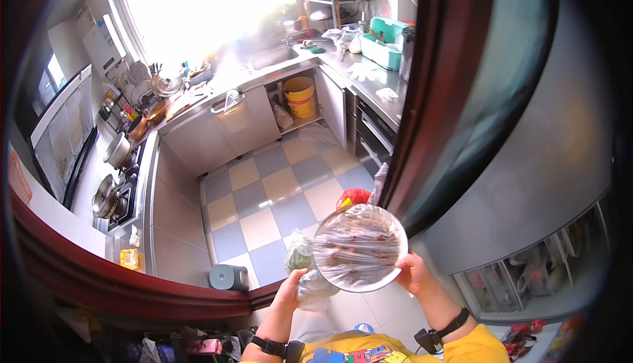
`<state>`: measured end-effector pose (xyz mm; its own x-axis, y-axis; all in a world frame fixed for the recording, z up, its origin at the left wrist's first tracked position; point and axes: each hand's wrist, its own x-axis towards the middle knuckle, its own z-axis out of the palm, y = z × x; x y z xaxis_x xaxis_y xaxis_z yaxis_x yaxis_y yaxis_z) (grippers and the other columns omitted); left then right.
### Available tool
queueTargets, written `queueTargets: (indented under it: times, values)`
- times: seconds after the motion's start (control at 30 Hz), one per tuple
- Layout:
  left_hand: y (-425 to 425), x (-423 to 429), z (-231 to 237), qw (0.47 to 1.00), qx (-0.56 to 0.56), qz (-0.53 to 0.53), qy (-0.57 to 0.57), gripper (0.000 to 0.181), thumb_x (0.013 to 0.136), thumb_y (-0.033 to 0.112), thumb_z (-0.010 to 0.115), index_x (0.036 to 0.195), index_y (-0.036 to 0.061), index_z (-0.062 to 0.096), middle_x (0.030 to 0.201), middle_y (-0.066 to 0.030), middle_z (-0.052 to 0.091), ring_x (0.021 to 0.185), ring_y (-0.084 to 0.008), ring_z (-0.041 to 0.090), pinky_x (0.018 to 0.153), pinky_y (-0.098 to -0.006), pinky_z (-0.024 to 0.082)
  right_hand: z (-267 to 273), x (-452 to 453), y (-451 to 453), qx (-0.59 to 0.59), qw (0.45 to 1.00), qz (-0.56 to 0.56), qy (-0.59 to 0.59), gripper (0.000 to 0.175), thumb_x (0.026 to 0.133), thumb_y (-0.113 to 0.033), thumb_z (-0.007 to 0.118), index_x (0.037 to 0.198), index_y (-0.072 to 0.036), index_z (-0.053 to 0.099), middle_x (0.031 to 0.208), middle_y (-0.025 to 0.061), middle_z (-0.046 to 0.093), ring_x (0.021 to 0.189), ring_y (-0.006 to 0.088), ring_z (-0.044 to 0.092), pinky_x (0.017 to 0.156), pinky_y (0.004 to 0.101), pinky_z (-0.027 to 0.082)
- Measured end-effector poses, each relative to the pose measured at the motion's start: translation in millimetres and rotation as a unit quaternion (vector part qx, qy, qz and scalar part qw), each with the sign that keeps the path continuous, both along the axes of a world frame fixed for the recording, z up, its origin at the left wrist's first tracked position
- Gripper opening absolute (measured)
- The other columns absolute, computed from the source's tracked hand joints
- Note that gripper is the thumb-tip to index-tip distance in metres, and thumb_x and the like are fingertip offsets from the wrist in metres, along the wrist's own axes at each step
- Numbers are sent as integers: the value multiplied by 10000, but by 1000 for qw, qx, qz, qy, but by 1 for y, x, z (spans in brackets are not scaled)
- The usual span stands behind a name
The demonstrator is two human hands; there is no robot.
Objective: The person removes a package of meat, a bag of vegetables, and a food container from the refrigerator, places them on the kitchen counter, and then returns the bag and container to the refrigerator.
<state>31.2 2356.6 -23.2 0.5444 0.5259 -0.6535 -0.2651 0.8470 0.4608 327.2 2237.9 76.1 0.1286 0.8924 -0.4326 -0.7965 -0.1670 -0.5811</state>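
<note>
My right hand (414, 272) grips the rim of a round white dish (360, 248) covered with wrinkled cling film. Brownish food shows dimly through the film. My left hand (289, 288) holds a clear plastic bag (316, 289) low at the dish's left side. A pale green, rounded vegetable (298, 254), perhaps a cabbage, shows in the plastic; its exact kind is unclear. Both things are in front of my body, above the kitchen doorway's threshold, and the dish overlaps part of the bag.
A dark red door frame (425, 66) borders the kitchen. Beside the threshold stands a grey-green stool (228, 277). Clear drawers (536, 274) show at lower right. A red bag (353, 196) lies past the dish. A yellow bucket (299, 97) sits in an open cabinet; pots (117, 150) stand on the stove.
</note>
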Motion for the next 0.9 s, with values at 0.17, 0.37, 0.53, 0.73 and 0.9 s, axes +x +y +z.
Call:
queueTargets:
  times: [0.17, 0.37, 0.53, 0.73, 0.9]
  values:
    - [85, -19, 27, 997, 10, 77, 24, 401, 798, 312, 581, 1074, 22, 579, 963, -99, 645, 864, -239, 622, 823, -368, 476, 3, -27, 130, 40, 998, 36, 16, 608, 692, -6, 419, 1294, -61, 353, 1153, 157, 528, 995, 297, 578, 744, 467, 553]
    - [221, -61, 16, 996, 32, 84, -2, 430, 803, 278, 568, 1133, 6, 527, 1036, -125, 618, 918, -249, 611, 813, -382, 498, -9, -53, 298, 45, 997, -2, 67, 565, 696, -26, 425, 1259, -36, 384, 1203, 153, 502, 1078, 315, 531, 893, 501, 473]
    - [334, -54, 22, 997, 36, 70, -16, 424, 809, 284, 565, 1124, 2, 530, 1025, -126, 622, 904, -251, 617, 816, -387, 502, -12, -24, 422, 74, 980, -171, 65, 571, 684, -13, 409, 1254, -37, 394, 1211, 164, 488, 1109, 344, 503, 901, 507, 465]
    - [463, 0, 20, 999, 24, 32, 11, 411, 805, 294, 567, 1109, 19, 542, 988, -103, 635, 863, -243, 627, 779, -378, 512, -38, 93, 546, 146, 942, -300, -15, 537, 702, 9, 379, 1228, -99, 382, 1114, 155, 530, 938, 309, 606, 675, 445, 581]
    - [586, 72, 21, 997, 46, -6, 62, 386, 806, 278, 563, 1115, 47, 544, 966, -84, 636, 841, -224, 628, 729, -349, 513, -61, 203, 669, 119, 907, -405, -10, 598, 700, 33, 375, 1263, -160, 311, 1163, 152, 475, 960, 324, 591, 718, 484, 562]
